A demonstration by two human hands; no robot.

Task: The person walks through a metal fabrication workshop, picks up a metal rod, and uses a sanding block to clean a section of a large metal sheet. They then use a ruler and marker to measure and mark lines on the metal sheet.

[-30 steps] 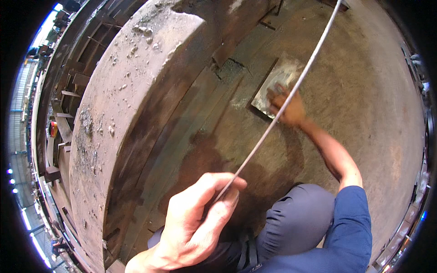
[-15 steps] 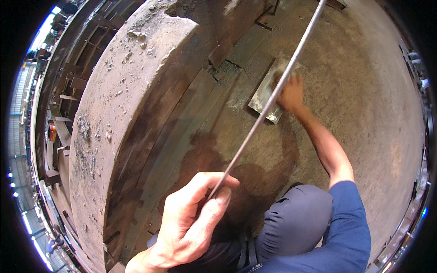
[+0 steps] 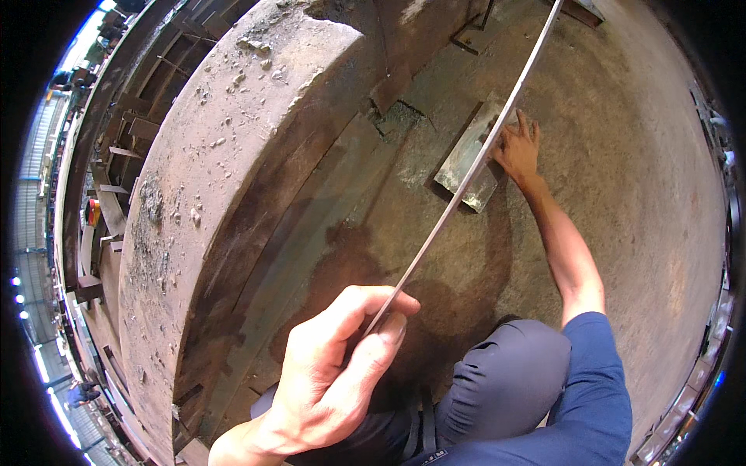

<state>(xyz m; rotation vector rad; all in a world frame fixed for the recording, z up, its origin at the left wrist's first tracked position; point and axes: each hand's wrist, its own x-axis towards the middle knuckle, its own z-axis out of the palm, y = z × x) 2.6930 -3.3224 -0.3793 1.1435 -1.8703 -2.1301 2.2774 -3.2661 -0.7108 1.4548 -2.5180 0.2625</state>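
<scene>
My left hand (image 3: 330,373) pinches the near end of a long thin metal rod (image 3: 464,190) between thumb and forefinger. Slanting up and to the right, the rod leaves the top of the picture and crosses in front of a flat rectangular metal plate (image 3: 452,171). The plate lies on a brown, stained surface (image 3: 622,202), its face pale and smeared. At the plate's right edge is my right hand (image 3: 519,151), fingers apart and partly bent. Its fingertips are over or touching the plate; which one I cannot tell. The rod hides part of the plate.
A thick curved wall (image 3: 225,147) with a rough, pitted top rises at my left. Small angled metal pieces (image 3: 466,39) stand at the far side. Beyond the wall are metal frames (image 3: 116,155). My bent knee (image 3: 513,365) is close below the plate.
My right hand has shifted right across the plate to its edge, and its fingers have spread. My left hand keeps its pinch on the rod. The view has shifted slightly.
</scene>
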